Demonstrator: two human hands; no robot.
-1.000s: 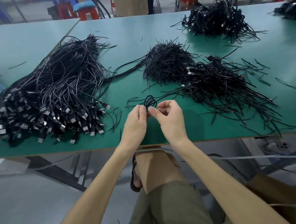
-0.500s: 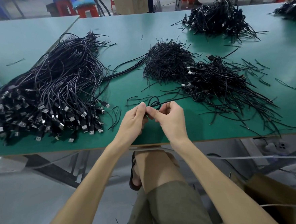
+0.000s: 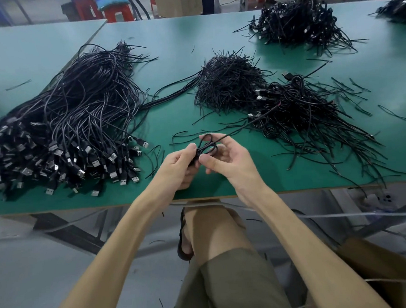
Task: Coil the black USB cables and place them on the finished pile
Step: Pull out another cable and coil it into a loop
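A small black coiled cable (image 3: 207, 145) sits between my two hands above the green table's (image 3: 212, 33) front edge. My left hand (image 3: 179, 166) pinches the coil's lower part with thumb and fingers. My right hand (image 3: 228, 158) holds the coil from the right, thumb against it, fingers curled behind the loops. A loose tail of the cable runs up and right toward the pile of coiled cables (image 3: 307, 108). A big heap of uncoiled USB cables (image 3: 63, 130) lies to the left, plugs facing me.
A mound of thin black wire ties (image 3: 228, 82) lies mid-table. Another cable pile (image 3: 298, 24) sits at the far right, and one more at the right edge (image 3: 398, 10). Loose ties scatter on the right side. My knee (image 3: 211, 225) is under the table edge.
Both hands have lifted slightly and turned; my right hand has opened its palm toward me and the coil now shows between the fingers, its tail pulled straighter.
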